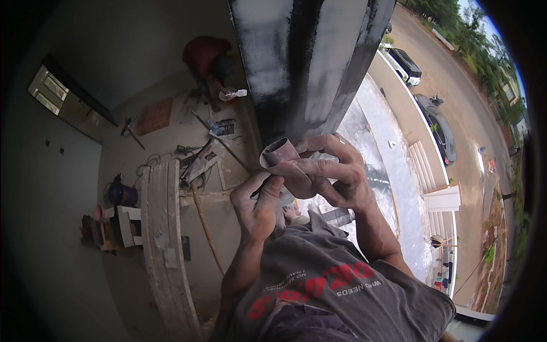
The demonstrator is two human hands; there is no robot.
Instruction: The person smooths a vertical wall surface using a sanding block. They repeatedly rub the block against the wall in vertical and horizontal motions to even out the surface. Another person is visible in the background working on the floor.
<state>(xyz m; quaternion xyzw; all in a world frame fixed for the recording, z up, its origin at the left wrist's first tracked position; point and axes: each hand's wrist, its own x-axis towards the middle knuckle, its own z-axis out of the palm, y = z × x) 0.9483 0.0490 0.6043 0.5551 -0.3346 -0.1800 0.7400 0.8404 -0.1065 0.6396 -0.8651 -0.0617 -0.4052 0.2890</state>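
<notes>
A curled, folded piece of sandpaper (282, 161), grey-brown and dusty, is held up in front of my chest. My right hand (341, 169) grips it from the right, thumb and fingers closed on the sheet. From the lower left, my left hand (259, 204) is closed, its thumb pressed up against the sheet's lower edge. Pale dust coats both hands. Just beyond them rises a dark pillar (305, 62) with broad whitish patches on its faces. What lies under my fingers is partly hidden.
A plank platform (165, 239) and a wooden pole (206, 231) stand below left. A co-worker in a red shirt (205, 57) bends over the floor at far left, near tools and a cable. To the right, a white-spattered ledge (379, 148) drops toward a yard with parked cars (436, 125).
</notes>
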